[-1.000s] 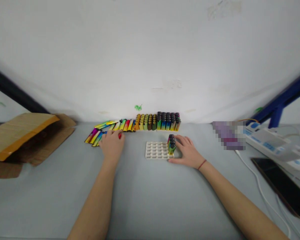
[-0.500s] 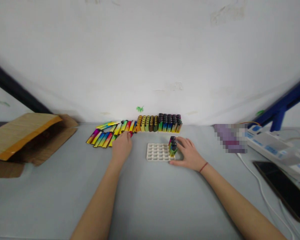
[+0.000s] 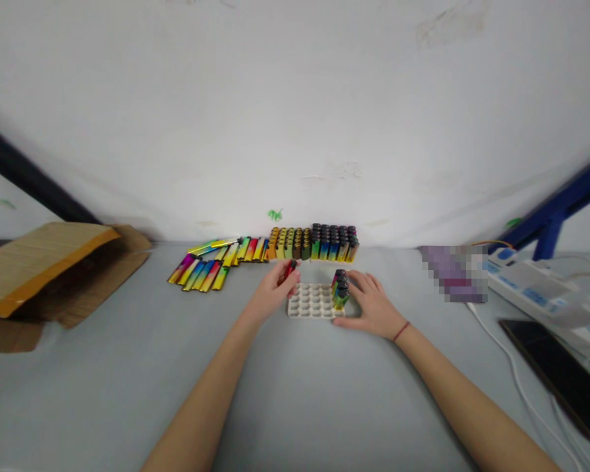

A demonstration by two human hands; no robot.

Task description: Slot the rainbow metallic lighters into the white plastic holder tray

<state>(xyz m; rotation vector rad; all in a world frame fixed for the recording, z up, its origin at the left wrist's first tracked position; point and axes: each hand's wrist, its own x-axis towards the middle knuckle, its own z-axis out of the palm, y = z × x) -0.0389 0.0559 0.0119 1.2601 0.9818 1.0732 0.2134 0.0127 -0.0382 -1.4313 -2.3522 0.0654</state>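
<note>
A red lighter (image 3: 289,269) with a dark top is pinched upright in my left hand (image 3: 274,288), over the back left corner of a white tray (image 3: 311,303) with rows of holes. Along the tray's right side stands a column of several black-topped lighters (image 3: 341,288). My right hand (image 3: 373,305) rests with fingers spread beside that column, its thumb at the tray's front right corner. To the left lie several loose, shiny multicoloured lighters (image 3: 204,274).
Against the wall stand a block of gold-topped lighters (image 3: 288,242) and a block of black-topped lighters (image 3: 334,242). An open cardboard box (image 3: 54,269) sits at left. On the right are a phone (image 3: 550,373), a white power strip (image 3: 535,285) and a white cable (image 3: 509,360).
My left hand has moved right from the loose lighters to the tray, bringing a red lighter with it. My right hand has stayed beside the tray.
</note>
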